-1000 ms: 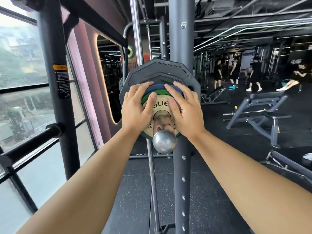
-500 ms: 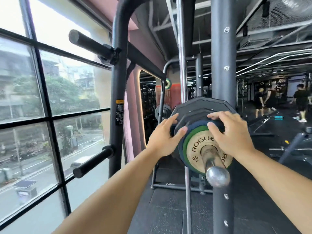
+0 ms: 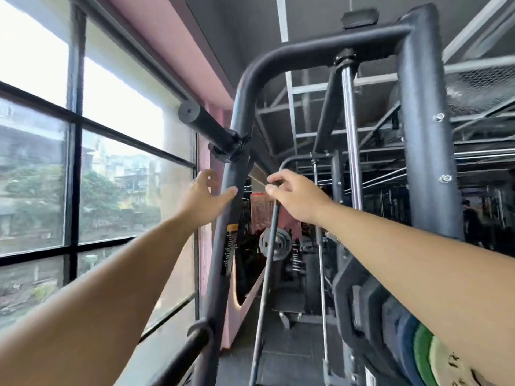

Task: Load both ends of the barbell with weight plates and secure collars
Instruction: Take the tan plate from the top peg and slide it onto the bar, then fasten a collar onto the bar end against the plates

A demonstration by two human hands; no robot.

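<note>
The weight plates sit at the lower right edge of the view, stacked face to face and partly hidden under the right forearm: a thick black plate [image 3: 359, 310] furthest in, then a blue plate [image 3: 401, 338], a green plate [image 3: 422, 355] and a pale cream plate [image 3: 451, 369] with dark lettering on the outside. The barbell's sleeve itself cannot be made out.

Both hands are raised well above the plates and touch none of them. The left hand [image 3: 203, 195] is open with its fingers spread, its fingertips over the curved dark upright [image 3: 223, 246] of the rack; whether they touch it is unclear. The right hand [image 3: 295, 195] has loosely curled fingers with nothing seen in it, just above the top of a thin slanted rod [image 3: 264, 274].

A short black peg [image 3: 211, 126] juts from the curved upright above the left hand. A chrome guide rod [image 3: 352, 135] and a thick bolted post [image 3: 426, 162] stand to the right. Far back, a grey plate [image 3: 274, 242] hangs on another rack. A large window [image 3: 36, 162] fills the left side.
</note>
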